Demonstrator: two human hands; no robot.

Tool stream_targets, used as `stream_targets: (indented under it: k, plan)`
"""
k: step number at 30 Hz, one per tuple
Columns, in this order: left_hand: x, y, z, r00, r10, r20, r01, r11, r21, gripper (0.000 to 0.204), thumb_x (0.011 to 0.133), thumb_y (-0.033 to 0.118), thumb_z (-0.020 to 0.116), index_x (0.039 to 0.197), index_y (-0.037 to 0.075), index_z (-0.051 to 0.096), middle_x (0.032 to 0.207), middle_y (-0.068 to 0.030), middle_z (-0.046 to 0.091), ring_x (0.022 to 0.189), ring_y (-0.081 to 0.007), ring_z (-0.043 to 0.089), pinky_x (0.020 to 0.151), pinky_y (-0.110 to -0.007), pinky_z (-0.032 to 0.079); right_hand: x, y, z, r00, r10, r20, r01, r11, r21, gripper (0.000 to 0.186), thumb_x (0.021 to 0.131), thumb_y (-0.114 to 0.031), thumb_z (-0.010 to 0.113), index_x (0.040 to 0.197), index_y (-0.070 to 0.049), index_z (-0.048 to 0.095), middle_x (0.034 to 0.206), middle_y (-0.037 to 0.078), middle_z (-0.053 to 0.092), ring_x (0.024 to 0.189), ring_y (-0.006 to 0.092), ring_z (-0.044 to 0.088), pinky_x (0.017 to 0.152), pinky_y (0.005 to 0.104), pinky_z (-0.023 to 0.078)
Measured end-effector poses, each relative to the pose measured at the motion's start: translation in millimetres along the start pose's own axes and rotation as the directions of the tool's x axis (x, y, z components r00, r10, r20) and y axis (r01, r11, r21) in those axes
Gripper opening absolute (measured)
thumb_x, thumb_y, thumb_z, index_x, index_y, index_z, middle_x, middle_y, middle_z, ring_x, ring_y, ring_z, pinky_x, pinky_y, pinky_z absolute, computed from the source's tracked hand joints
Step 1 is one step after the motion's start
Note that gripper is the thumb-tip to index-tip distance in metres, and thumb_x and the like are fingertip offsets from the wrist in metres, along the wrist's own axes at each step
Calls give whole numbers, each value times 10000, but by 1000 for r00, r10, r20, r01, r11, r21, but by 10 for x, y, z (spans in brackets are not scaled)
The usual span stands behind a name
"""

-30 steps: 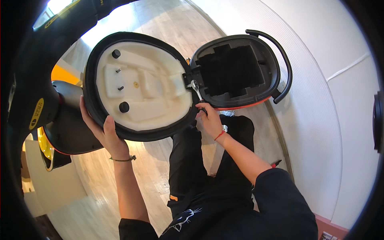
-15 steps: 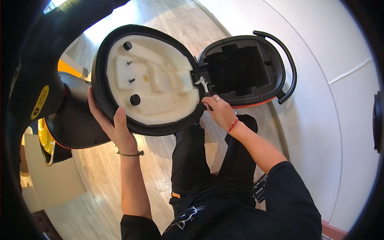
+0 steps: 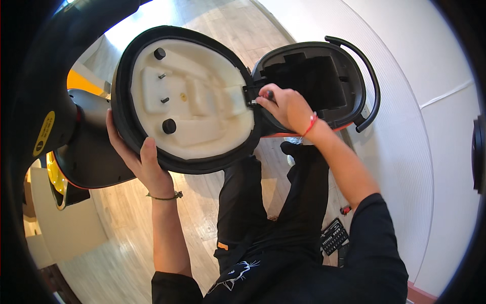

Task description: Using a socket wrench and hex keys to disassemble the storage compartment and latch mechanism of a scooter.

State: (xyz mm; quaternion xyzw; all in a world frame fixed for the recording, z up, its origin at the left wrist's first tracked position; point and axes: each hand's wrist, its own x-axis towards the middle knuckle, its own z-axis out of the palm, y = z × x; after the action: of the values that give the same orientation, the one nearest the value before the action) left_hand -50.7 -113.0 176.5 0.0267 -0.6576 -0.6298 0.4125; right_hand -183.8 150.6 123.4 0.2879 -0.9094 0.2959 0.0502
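A raised scooter seat [image 3: 192,96] shows its cream underside, with two round black rubber feet and two bolts. My left hand [image 3: 147,164] grips the seat's black padded rim at the lower left, thumb on the near side. At the right end of the seat, a black hinge [image 3: 248,92] joins it to the scooter's rear body. My right hand [image 3: 289,107] is closed around a ratchet wrench [image 3: 270,95] with a dark and red handle. The wrench's silver end meets the hinge; my fingers hide part of it. Beyond lies the open black storage compartment [image 3: 309,71].
A curved black grab rail [image 3: 373,76] rounds the scooter's rear, close to the white wall [image 3: 400,121]. On the wooden floor by my right leg lie a black socket case [image 3: 334,237] and a small red item [image 3: 345,210]. Cardboard [image 3: 71,207] stands at the left.
My right hand has moved up and to the right over the compartment's edge, turning the wrench handle upward. The seat has shifted slightly left. More of the socket case shows.
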Motion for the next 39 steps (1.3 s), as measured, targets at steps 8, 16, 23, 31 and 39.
stream_targets:
  k: [8,16,23,31,39]
  plan:
    - [6,-16,-19,1000,5,-9,-5,999,53,904,788,390,673,1496,12,259,1513,-154,304,1377,-271,334,1147,-396,248,911,114,-55,943,12,331,34,990,-133,487,958,-474,526,841,-8,605,743,203,639,729,353,654,697,428,507]
    - [5,6,24,1000,2,-23,1,994,105,845,788,317,590,1503,38,237,1468,-163,368,1341,-302,395,1118,-408,328,1347,275,142,772,205,602,-282,959,35,521,962,-507,495,903,-2,611,706,66,613,556,169,633,578,297,524]
    - [12,26,37,1000,-4,-29,7,995,97,844,790,336,559,1504,30,228,1477,-172,360,1348,-308,395,1119,-422,334,1440,383,314,680,454,575,-618,777,118,541,926,-521,550,894,12,637,741,97,622,594,166,666,561,281,536]
    - [0,61,117,998,-32,-52,34,998,52,860,778,346,554,1505,24,226,1481,-181,355,1354,-313,394,1115,-432,346,1360,325,408,729,436,527,-572,811,120,460,923,-440,554,836,4,636,680,94,604,524,185,651,549,285,524]
    - [2,15,25,999,-10,-50,16,992,124,854,775,342,569,1499,28,244,1479,-159,361,1354,-302,388,1113,-427,346,234,-55,340,959,-283,-9,283,958,43,143,814,-182,678,833,-55,616,680,156,606,667,343,617,614,417,496]
